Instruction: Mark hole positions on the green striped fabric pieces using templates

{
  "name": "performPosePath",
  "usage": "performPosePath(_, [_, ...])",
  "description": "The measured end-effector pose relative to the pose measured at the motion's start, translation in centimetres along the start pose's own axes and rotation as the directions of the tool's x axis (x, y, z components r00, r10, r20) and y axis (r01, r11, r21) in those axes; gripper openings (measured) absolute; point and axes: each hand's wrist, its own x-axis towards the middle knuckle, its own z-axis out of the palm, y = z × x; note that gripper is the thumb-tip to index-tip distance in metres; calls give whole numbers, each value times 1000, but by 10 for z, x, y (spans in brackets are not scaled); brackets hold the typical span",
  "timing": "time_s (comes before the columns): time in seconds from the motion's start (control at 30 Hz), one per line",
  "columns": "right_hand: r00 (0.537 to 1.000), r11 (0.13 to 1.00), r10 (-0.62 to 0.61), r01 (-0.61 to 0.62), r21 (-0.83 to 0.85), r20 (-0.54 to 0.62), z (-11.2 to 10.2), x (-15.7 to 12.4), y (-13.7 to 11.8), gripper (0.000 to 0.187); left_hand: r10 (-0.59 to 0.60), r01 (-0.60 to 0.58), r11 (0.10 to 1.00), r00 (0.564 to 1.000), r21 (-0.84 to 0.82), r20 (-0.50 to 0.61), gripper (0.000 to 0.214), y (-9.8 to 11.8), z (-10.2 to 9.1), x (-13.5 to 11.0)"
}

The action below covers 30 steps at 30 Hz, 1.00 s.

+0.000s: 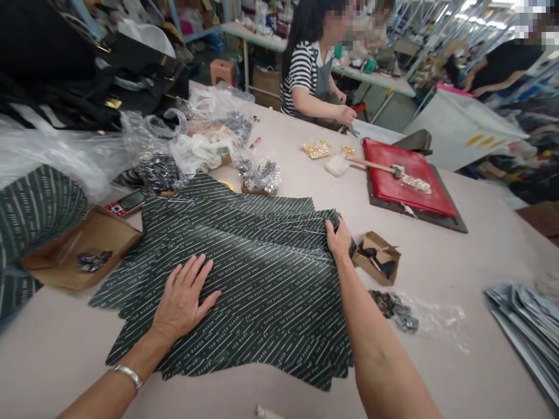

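A long, pale pinkish table (pixel 445 256) fills a cluttered workroom, where a person in a black-and-white striped top (pixel 305 73) sits beyond the far edge. Spread over the near part lies an overlapping stack of dark green sheets with white diagonal stripes and lettering (pixel 262 279). The left hand (pixel 186 299) rests palm down on it, its four fingers straight and only slightly parted, the thumb held out sideways. The right hand (pixel 339 235) closes at the stack's far right corner, its thumb on top and the curled edge apparently pinched against the fingers, whose tips are hidden. Left of the left fingers, an open brown cardboard box (pixel 56 273) holds small, shiny dark pieces in clear wrap. Just right of the right fingers, a smaller brown cardboard box (pixel 373 272) holds black and pinkish pieces; nearer the person from it, a clear plastic bag (pixel 441 320) lies beside dark metallic bits. Beyond the right fingers, a clear bag of gold-coloured pieces (pixel 317 149) sits apart. Far right of those fingers, a grey-blue layered pile (pixel 526 331) is cut off by the picture's edge.
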Motion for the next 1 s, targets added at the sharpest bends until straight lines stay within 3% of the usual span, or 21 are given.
performPosePath(0.27, [994,985,111,-110,-132,4,-9,-24,-18,44,60,-55,995,996,81,-60,69,-9,-3,-10])
performPosePath(0.43, [998,983,39,-30,-184,50,-3,-61,-21,47,67,-63,993,997,97,-44,72,-22,-12,-45])
performPosePath(0.53, [997,982,-69,74,-172,36,-9,-73,-27,50,45,-40,993,998,109,-38,73,-23,-16,-61])
performPosePath(0.67, [947,937,-321,321,-137,21,-13,-50,-62,54,37,-33,990,999,136,-32,76,-20,-18,-63])
performPosePath(0.8, [823,821,-550,564,-91,138,18,-13,-127,37,34,-26,989,998,144,-54,74,-19,-19,-59])
performPosePath(0.87, [795,790,-585,603,-108,160,39,1,-156,37,41,-31,988,997,153,-66,74,-21,-19,-59])
performPosePath(1.0, [807,785,-567,590,-189,167,67,16,-185,40,82,-66,980,993,189,-81,75,-25,-20,-58])
